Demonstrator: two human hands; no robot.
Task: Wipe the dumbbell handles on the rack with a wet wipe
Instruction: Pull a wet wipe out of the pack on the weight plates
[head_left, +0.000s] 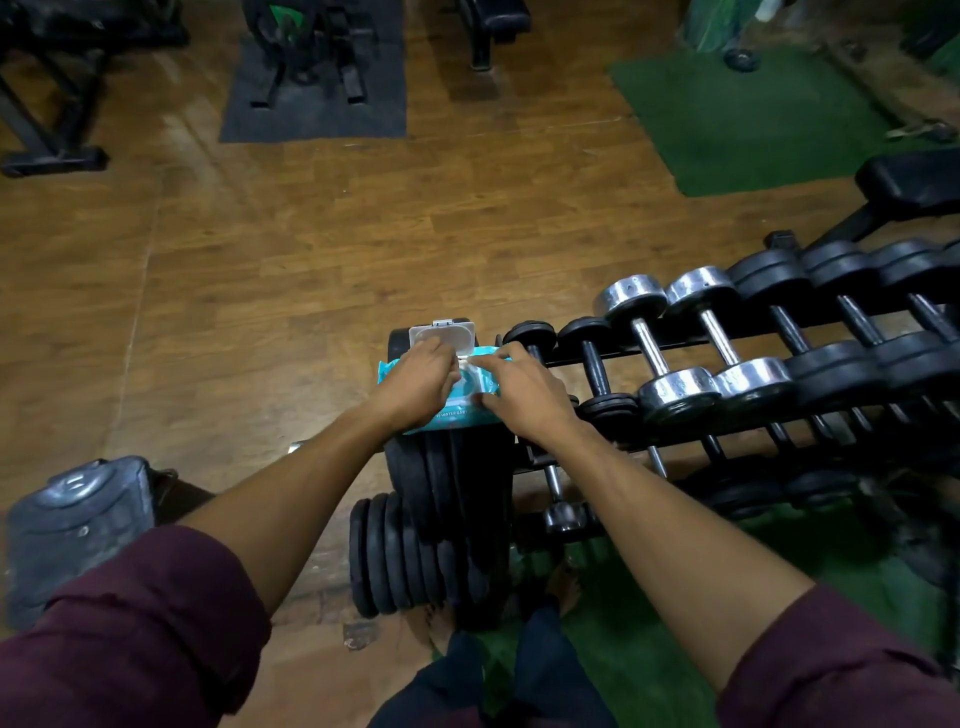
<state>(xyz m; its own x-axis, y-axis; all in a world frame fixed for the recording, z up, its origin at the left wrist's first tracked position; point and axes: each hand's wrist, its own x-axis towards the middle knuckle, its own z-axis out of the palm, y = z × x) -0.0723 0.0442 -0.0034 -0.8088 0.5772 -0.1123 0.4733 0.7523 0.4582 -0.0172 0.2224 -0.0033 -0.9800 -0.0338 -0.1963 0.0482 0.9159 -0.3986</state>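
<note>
A teal wet-wipe pack (447, 413) lies on top of upright black weight plates (447, 467), its clear flip lid (442, 332) standing open. My left hand (418, 382) rests on the pack, fingertips at the opening where a bit of white wipe (464, 362) shows. My right hand (524, 392) presses on the pack's right side, index finger reaching to the same opening. To the right, the dumbbell rack (675, 441) holds black and chrome dumbbells (670, 338) with bare metal handles.
More plates (384, 556) lean low in front of my bare feet. A large dumbbell head (78, 519) sits at the lower left. Wooden floor (311, 234) stretches ahead, with a green mat (753, 119), a bench (914, 187) and machine frames (47, 104) beyond.
</note>
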